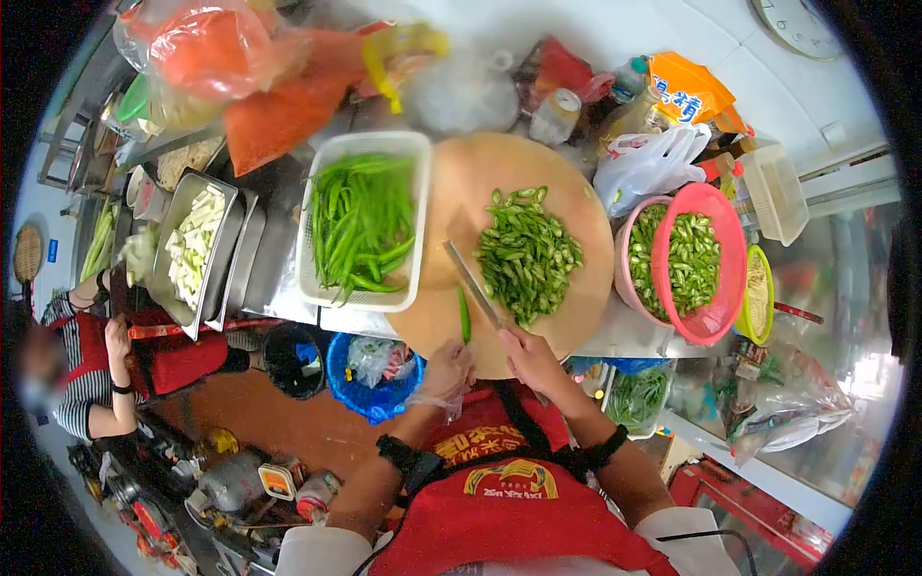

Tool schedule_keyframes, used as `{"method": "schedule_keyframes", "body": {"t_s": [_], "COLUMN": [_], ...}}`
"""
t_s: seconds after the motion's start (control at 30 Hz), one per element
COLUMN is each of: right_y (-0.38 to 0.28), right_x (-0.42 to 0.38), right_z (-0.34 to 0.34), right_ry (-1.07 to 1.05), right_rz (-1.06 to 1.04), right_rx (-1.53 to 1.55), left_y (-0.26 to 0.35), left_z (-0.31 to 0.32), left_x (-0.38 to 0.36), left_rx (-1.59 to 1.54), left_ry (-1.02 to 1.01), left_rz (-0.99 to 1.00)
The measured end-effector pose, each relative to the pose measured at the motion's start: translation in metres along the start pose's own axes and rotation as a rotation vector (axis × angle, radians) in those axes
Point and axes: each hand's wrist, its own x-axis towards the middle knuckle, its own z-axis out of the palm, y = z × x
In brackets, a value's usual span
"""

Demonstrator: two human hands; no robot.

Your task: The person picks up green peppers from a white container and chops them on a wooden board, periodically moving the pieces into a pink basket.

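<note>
My right hand (528,357) is wrapped round the handle of a knife (473,285), whose blade lies over the round wooden cutting board (447,182). To the left of the blade, a green chili pepper (464,315) sits with its lower end at my left hand (448,372). That hand wears a clear plastic glove, and its fingers are closed on the pepper. Right of the knife is a heap of sliced green chilies (528,254). Whole green chilies (360,226) fill a white plastic basket (422,154) that overlaps the board's left side.
A pink basket (733,252) of sliced chilies stands on the right. Metal trays (228,197) with cut pale vegetables are at left. Bags and bottles line the back, including an orange packet (687,88). A blue-lined bin (338,382) is below the counter. A co-worker (82,360) stands far left.
</note>
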Motion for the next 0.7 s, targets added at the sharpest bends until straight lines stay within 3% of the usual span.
{"method": "schedule_keyframes", "body": {"t_s": [0.4, 0.5, 0.57, 0.7], "right_y": [0.006, 0.006, 0.003, 0.009], "right_x": [0.01, 0.005, 0.002, 0.009], "right_z": [0.003, 0.008, 0.005, 0.003], "right_ry": [-0.069, -0.033, -0.041, -0.062], "right_rz": [-0.018, -0.027, -0.072, -0.052], "right_rx": [-0.086, -0.133, -0.085, -0.095], "left_y": [-0.014, -0.024, -0.006, -0.022], "left_z": [-0.003, -0.006, -0.005, -0.008], "left_x": [0.008, 0.008, 0.002, 0.017], "left_rx": [0.14, -0.043, 0.281, 0.482], "left_ry": [0.053, 0.046, 0.118, 0.214], "left_rz": [0.159, 0.158, 0.206, 0.332]}}
